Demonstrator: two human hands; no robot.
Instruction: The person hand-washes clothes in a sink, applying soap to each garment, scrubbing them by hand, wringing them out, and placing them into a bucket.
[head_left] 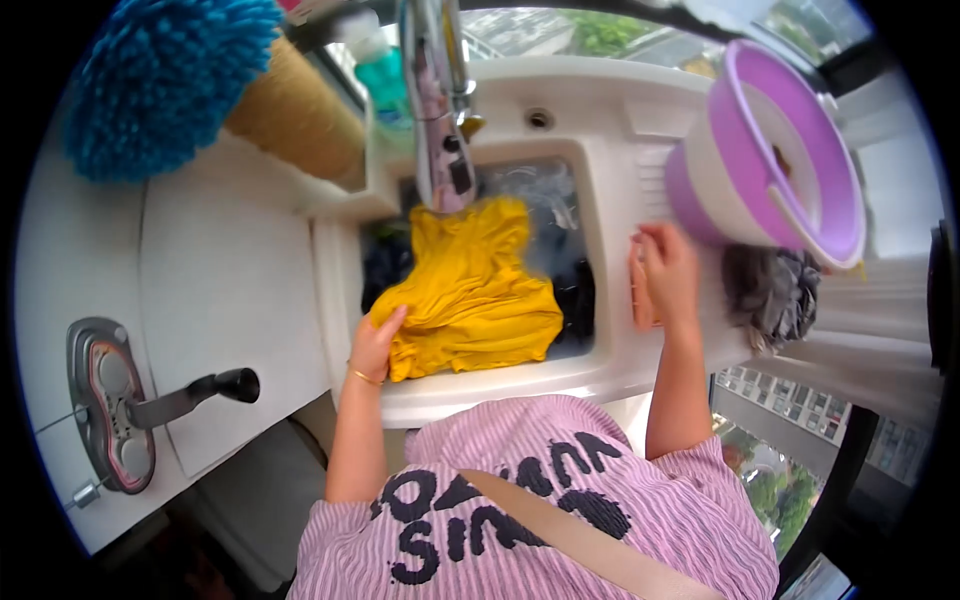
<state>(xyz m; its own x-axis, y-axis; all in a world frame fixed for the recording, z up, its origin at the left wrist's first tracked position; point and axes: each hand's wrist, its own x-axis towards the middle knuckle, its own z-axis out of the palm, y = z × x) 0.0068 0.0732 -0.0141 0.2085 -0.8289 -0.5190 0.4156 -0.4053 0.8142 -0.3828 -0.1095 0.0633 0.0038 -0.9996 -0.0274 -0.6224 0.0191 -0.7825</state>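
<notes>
Head view: peach bar [639, 300] lies against right hand [670, 272], long axis along sink [613, 165]'s right edge, can't tell if gripped; left hand [374, 347] pinches yellow cloth [480, 300] near near-left corner.

Head-worn view, looking steeply downward and forward from above the near edge of the sink [610, 250]; close range, wide curved field, reaching from the wearer's shirt [680, 510] below the sink to the window [610, 30] beyond it.
</notes>
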